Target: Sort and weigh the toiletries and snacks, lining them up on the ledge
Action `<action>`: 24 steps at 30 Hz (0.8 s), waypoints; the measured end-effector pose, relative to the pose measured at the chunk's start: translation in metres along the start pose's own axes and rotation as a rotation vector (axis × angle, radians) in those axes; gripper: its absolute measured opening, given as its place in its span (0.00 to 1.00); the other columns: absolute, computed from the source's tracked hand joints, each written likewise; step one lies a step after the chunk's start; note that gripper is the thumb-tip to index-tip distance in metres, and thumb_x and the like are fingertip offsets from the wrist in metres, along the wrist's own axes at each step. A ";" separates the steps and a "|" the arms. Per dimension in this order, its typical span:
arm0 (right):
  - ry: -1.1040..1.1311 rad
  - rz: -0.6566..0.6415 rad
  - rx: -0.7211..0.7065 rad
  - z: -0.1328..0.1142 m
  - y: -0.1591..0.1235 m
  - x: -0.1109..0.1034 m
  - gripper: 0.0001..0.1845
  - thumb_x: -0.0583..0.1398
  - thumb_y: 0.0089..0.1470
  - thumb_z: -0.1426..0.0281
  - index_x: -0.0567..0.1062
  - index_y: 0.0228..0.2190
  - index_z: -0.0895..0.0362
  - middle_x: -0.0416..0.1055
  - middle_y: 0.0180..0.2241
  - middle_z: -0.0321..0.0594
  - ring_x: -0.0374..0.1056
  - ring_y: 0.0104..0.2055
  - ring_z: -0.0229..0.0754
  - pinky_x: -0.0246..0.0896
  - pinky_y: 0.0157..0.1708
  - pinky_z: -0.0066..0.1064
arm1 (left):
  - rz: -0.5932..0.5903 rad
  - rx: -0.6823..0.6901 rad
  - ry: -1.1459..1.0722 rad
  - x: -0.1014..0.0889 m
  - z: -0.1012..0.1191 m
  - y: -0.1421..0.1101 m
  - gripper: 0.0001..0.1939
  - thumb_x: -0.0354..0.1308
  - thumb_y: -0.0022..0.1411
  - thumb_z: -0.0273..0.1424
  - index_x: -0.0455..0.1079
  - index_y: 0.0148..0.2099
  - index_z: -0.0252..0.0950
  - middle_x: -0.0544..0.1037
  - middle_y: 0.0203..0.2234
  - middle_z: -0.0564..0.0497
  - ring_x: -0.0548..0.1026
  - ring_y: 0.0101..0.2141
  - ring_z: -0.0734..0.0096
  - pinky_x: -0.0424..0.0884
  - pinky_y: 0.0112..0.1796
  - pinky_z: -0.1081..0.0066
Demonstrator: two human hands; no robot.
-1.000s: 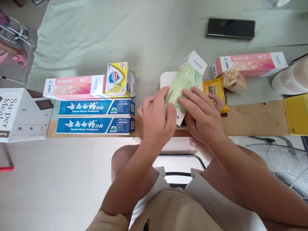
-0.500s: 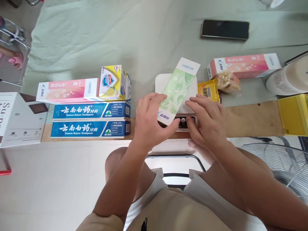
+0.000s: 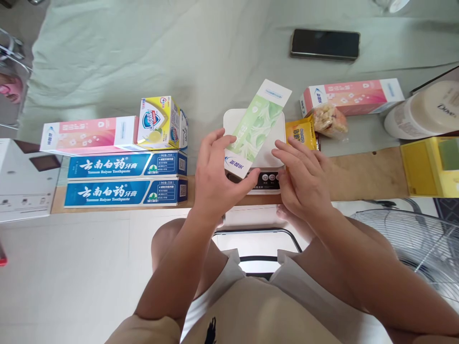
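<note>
A green-and-white toothpaste box [image 3: 258, 128] lies slantwise on a white kitchen scale [image 3: 275, 152], its lower end near the scale's black button panel. My left hand [image 3: 218, 177] is around that lower end, thumb and fingers spread; its index fingertip is at the box's left edge, and contact there is hard to tell. At the scale's right side, my right hand [image 3: 304, 179] holds nothing, with its fingers stretched out and apart from the box. A yellow packet [image 3: 300, 131] lies just beyond the right fingers, partly hidden by them.
Left are two blue toothpaste boxes [image 3: 107, 191], a pink toothpaste box [image 3: 89, 134] and a yellow soap box [image 3: 154, 122]. On the right are another pink box [image 3: 358, 95], a wrapped snack [image 3: 329, 120], a white bottle [image 3: 419, 112] and a yellow container [image 3: 423, 167]. Behind lies a phone [image 3: 325, 44].
My left index finger has drawn back from the box's face to its left edge, uncovering more of it. The whole view has shifted slightly; the box still lies on the scale.
</note>
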State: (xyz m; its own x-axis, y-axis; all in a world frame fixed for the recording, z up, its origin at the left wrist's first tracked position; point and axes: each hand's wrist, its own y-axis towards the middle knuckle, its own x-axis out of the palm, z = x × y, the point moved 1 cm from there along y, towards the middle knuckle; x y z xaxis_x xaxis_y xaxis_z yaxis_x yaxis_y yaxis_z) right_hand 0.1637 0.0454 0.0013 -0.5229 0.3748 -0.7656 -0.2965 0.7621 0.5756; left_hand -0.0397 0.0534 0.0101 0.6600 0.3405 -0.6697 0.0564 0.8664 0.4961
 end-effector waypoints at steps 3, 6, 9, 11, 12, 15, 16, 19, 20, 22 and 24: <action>0.004 0.004 0.005 0.000 -0.001 0.000 0.21 0.55 0.63 0.80 0.73 0.54 0.51 0.80 0.58 0.40 0.74 0.64 0.45 0.57 0.58 0.37 | -0.016 -0.005 -0.002 0.003 0.000 -0.001 0.30 0.68 0.58 0.33 0.65 0.61 0.40 0.77 0.59 0.40 0.77 0.61 0.49 0.75 0.60 0.51; 0.030 0.002 0.021 0.000 -0.001 0.001 0.23 0.54 0.63 0.79 0.72 0.56 0.50 0.79 0.59 0.40 0.73 0.65 0.46 0.59 0.60 0.39 | 0.000 -0.032 -0.066 0.006 -0.001 -0.002 0.28 0.65 0.60 0.31 0.64 0.61 0.41 0.80 0.56 0.42 0.80 0.57 0.52 0.79 0.55 0.56; 0.061 0.029 0.082 -0.001 0.005 0.003 0.24 0.55 0.62 0.77 0.70 0.57 0.48 0.74 0.63 0.45 0.69 0.68 0.47 0.64 0.63 0.43 | 0.044 -0.122 -0.160 0.003 -0.005 -0.003 0.29 0.65 0.59 0.35 0.64 0.61 0.43 0.79 0.55 0.42 0.80 0.56 0.50 0.80 0.52 0.55; 0.065 0.088 0.126 -0.001 0.010 0.006 0.25 0.56 0.62 0.75 0.68 0.59 0.48 0.65 0.67 0.52 0.63 0.72 0.51 0.64 0.67 0.49 | 0.054 -0.162 -0.206 -0.006 -0.006 -0.003 0.30 0.66 0.58 0.38 0.63 0.61 0.44 0.78 0.55 0.42 0.80 0.55 0.48 0.79 0.52 0.52; 0.071 0.117 0.142 -0.001 0.013 0.007 0.26 0.57 0.62 0.73 0.67 0.60 0.49 0.61 0.69 0.55 0.60 0.74 0.53 0.62 0.69 0.52 | 0.057 -0.160 -0.219 -0.013 -0.005 -0.003 0.30 0.66 0.57 0.39 0.62 0.60 0.45 0.78 0.54 0.42 0.80 0.55 0.48 0.79 0.53 0.51; 0.203 0.142 0.175 -0.001 0.021 0.012 0.33 0.57 0.63 0.67 0.57 0.67 0.51 0.52 0.73 0.58 0.49 0.79 0.57 0.56 0.72 0.60 | 0.082 -0.108 -0.241 -0.042 -0.001 -0.007 0.27 0.65 0.56 0.42 0.62 0.56 0.47 0.79 0.51 0.44 0.81 0.53 0.49 0.78 0.53 0.48; 0.283 0.133 0.175 -0.002 0.023 0.014 0.35 0.56 0.64 0.65 0.54 0.69 0.50 0.51 0.73 0.57 0.48 0.79 0.57 0.56 0.72 0.60 | 0.087 -0.092 -0.245 -0.053 -0.001 -0.009 0.25 0.64 0.57 0.43 0.62 0.54 0.47 0.80 0.50 0.45 0.82 0.52 0.50 0.78 0.53 0.47; 0.549 0.067 0.114 -0.012 0.026 0.017 0.35 0.55 0.67 0.60 0.51 0.70 0.46 0.53 0.72 0.53 0.54 0.77 0.54 0.61 0.70 0.55 | 0.129 -0.057 -0.257 -0.082 -0.010 -0.023 0.22 0.61 0.60 0.51 0.61 0.50 0.48 0.82 0.47 0.46 0.83 0.50 0.51 0.79 0.51 0.46; 0.622 0.032 0.073 -0.017 0.027 0.018 0.35 0.55 0.67 0.58 0.52 0.70 0.46 0.55 0.71 0.52 0.58 0.75 0.53 0.63 0.69 0.53 | 0.139 -0.043 -0.274 -0.091 -0.018 -0.029 0.23 0.60 0.59 0.54 0.60 0.49 0.48 0.82 0.46 0.47 0.83 0.50 0.51 0.79 0.49 0.45; 0.710 -0.045 -0.019 -0.030 0.027 0.021 0.34 0.58 0.66 0.56 0.57 0.68 0.48 0.62 0.67 0.53 0.64 0.71 0.52 0.66 0.67 0.51 | 0.146 -0.013 -0.332 -0.106 -0.038 -0.042 0.28 0.61 0.56 0.58 0.60 0.49 0.48 0.83 0.45 0.49 0.83 0.49 0.50 0.80 0.46 0.45; 0.701 -0.094 -0.086 -0.045 0.027 0.026 0.33 0.62 0.63 0.54 0.64 0.64 0.51 0.70 0.61 0.53 0.70 0.65 0.53 0.71 0.62 0.49 | 0.118 -0.019 -0.378 -0.121 -0.061 -0.054 0.31 0.65 0.52 0.57 0.60 0.51 0.49 0.83 0.46 0.50 0.84 0.47 0.52 0.81 0.42 0.47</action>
State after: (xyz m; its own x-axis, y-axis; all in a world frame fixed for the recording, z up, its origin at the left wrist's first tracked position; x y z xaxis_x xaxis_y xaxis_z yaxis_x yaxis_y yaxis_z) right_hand 0.1058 0.0519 0.0097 -0.8741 -0.1406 -0.4650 -0.4130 0.7192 0.5588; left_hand -0.1683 -0.0123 0.0301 0.8906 0.2830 -0.3561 -0.0481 0.8370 0.5450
